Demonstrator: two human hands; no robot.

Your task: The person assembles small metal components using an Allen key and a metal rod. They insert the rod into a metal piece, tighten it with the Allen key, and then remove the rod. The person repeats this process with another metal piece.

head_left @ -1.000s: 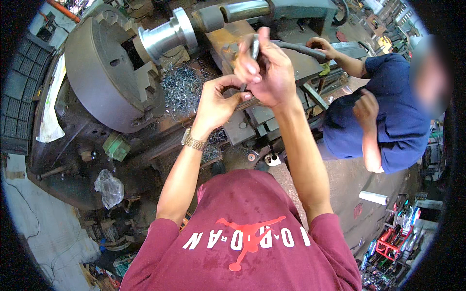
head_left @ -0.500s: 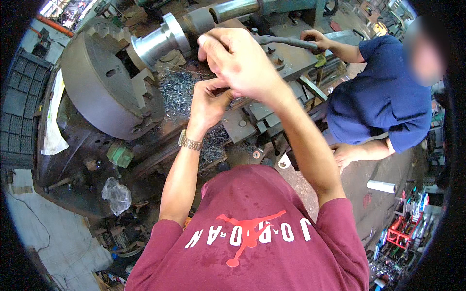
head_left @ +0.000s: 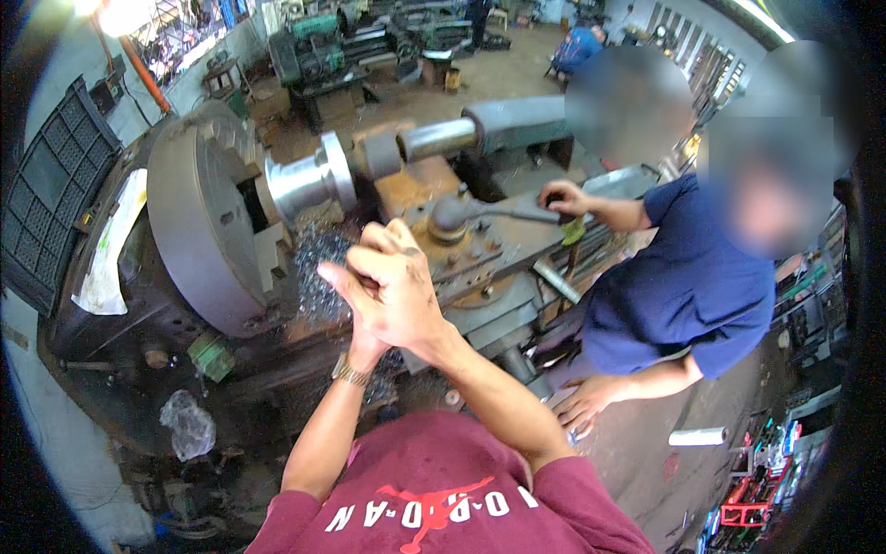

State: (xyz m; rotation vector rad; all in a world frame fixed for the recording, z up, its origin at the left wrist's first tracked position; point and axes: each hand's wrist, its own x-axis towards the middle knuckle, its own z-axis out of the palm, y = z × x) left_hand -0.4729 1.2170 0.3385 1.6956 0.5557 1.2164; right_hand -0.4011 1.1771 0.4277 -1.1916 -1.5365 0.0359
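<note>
Steel shavings (head_left: 318, 268) just behind hands | left hand (head_left: 365, 337), right hand (head_left: 392, 291) clasped together, grip unclear

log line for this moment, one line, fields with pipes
hands: left hand and right hand pressed together | over: lathe carriage | nearby: metal chips, chuck | held item: hidden

A single head-worn fisheye view looks steeply down from just above the wearer's maroon-shirted chest (head_left: 434, 499), close to the raised hands, facing the big grey metal lathe (head_left: 203, 231) ahead; straight edges bend near the dark circular rim.
</note>
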